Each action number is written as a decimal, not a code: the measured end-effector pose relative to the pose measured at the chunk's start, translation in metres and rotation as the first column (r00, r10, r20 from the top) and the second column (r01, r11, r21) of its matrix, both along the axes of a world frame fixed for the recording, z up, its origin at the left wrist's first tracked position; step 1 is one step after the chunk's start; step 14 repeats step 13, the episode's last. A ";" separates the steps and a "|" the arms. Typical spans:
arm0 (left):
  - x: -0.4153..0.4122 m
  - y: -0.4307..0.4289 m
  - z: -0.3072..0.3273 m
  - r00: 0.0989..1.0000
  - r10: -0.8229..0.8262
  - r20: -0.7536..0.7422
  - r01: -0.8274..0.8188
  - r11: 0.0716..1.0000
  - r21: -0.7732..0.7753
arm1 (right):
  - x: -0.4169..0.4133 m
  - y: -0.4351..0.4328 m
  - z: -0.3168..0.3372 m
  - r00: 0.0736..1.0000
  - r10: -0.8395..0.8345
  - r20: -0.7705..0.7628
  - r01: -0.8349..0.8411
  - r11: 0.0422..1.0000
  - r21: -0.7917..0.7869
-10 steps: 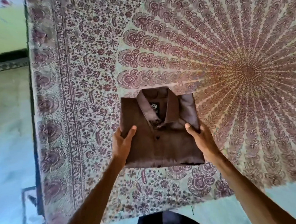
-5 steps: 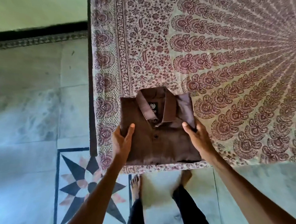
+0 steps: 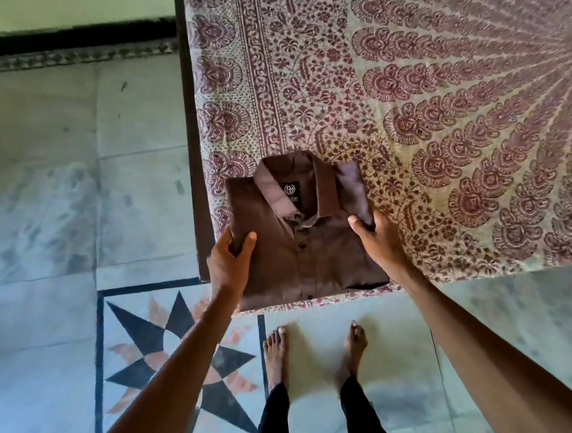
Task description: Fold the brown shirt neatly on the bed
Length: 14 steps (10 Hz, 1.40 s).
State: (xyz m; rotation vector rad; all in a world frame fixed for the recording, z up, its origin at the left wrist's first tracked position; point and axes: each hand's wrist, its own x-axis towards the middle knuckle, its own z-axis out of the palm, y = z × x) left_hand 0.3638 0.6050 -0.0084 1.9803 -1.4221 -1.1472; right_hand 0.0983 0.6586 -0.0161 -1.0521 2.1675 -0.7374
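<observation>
At the near-left corner of the bed (image 3: 403, 75), on the patterned bedspread (image 3: 303, 91), the brown shirt (image 3: 300, 245) lies folded into a compact rectangle, collar away from the person, button placket facing up, black neck label visible; its near edge sits just at the bed's edge. Both arms reach forward and down, nearly straight, converging on the shirt; left hand (image 3: 229, 263) clamps the shirt's left edge, thumb on top of the fabric, fingers tucked under or behind the edge and mostly hidden; right hand (image 3: 378, 240) clamps the right edge near the shoulder fold, thumb on top, fingers curled round the side. Whether the shirt rests fully on the bedspread or is slightly lifted: cannot tell. Bare feet (image 3: 278, 354) stand on the tiled floor (image 3: 44, 231) just below the bed edge; star inlay (image 3: 173, 360) to their left.
</observation>
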 end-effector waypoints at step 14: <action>-0.030 0.047 -0.021 0.654 -0.403 0.641 0.552 0.833 -0.040 | 0.020 0.030 -0.012 0.671 0.544 -0.505 -0.426 0.839 0.337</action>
